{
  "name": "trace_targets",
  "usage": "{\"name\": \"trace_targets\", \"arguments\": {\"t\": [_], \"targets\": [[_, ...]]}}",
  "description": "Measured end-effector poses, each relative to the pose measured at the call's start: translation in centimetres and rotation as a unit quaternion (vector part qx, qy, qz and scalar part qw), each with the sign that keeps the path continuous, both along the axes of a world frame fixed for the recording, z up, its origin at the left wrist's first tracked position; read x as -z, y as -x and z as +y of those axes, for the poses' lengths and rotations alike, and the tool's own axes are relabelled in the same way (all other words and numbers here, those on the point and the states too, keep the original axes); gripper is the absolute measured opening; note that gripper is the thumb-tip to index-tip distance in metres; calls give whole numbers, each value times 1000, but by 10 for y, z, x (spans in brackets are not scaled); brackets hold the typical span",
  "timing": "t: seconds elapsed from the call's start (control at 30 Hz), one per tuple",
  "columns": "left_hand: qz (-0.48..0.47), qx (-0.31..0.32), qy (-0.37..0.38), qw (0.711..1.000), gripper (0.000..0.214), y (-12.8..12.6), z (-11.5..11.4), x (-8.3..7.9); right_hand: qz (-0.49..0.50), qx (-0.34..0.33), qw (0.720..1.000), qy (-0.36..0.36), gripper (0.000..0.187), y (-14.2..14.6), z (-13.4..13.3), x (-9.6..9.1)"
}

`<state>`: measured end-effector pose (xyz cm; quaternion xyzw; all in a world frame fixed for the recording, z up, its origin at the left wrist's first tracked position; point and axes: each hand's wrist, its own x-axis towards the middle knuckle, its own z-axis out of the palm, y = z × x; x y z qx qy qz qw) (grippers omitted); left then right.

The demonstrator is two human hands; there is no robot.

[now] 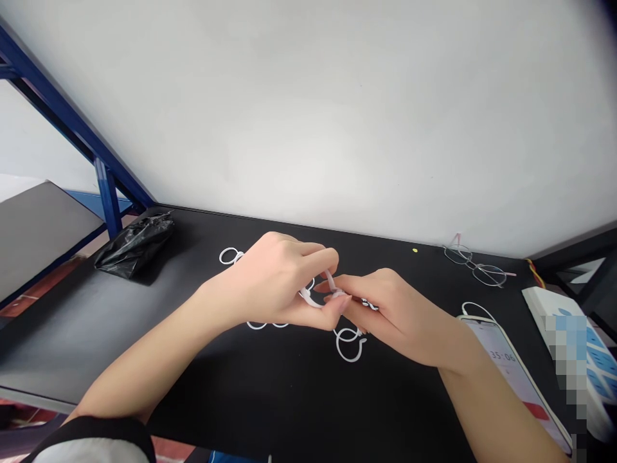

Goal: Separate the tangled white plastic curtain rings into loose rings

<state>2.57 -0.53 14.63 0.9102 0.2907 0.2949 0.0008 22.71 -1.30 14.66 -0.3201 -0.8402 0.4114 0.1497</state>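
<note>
My left hand (282,276) is closed in a pinch on a white plastic ring (311,299), held a little above the black table (308,405). Thumb and forefinger grip the ring where its band rises between them. My right hand (398,315) meets it from the right, its fingertips pinched on the same ring by the left thumb. The fingers hide part of the ring. Below the right hand, an open-ended white ring (348,359) lies among other rings. Another white ring (229,256) rests beyond my left wrist, and further ring edges (257,326) show under the left hand.
A crumpled black plastic bag (137,244) lies at the far left. Eyeglasses (475,265) rest at the back right. A phone (518,386) with a white cable and a white-and-blue power strip (569,334) are beside my right forearm. A white wall (328,116) borders the table's back.
</note>
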Motion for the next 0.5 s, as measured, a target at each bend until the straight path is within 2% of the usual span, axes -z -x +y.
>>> {"name": "trace_targets", "arguments": {"t": [0.33,0.5], "targets": [[-12,13,-24,1000,12,-1,-1,2,2,-2,998,-64,28,-4,1,-2],[-21,26,-43,999,10,-2,-1,0,-6,9,990,-143,32,-4,-1,-2]]}}
